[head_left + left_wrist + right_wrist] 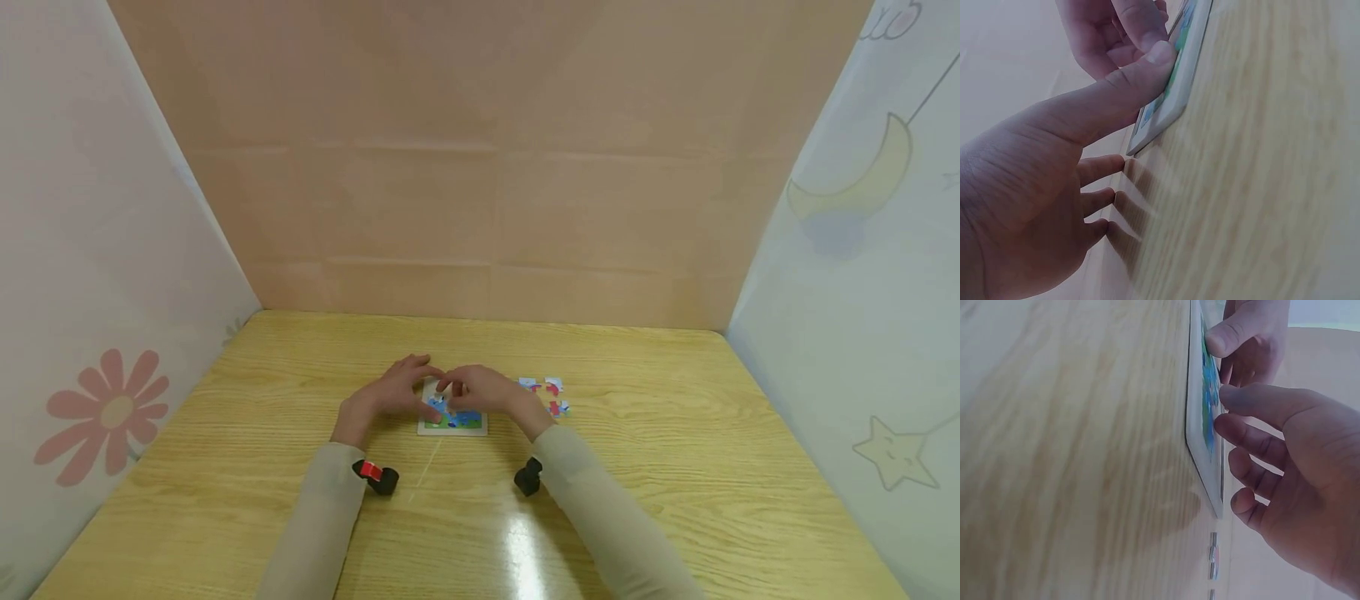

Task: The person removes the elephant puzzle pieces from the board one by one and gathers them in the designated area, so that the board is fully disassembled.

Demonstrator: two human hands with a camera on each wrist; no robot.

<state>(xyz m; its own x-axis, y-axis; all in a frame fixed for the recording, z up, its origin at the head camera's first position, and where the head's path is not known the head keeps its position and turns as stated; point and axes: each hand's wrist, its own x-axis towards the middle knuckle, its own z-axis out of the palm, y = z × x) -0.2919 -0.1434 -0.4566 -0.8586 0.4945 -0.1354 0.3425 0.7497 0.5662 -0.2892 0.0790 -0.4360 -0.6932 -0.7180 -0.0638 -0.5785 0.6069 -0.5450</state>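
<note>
1. Puzzle board [452,432]: flat on worktop [675,433], under both hands.
2. Left hand [390,393]: spread open, grasping nothing, thumb over board; probably steadying it.
3. Right hand [483,388]: half open, fingers loosely bent at board surface, no piece visible between them; likely seating pieces.
4. Loose pieces [559,408]: right of board, presumably for easy right-side reach.
</note>
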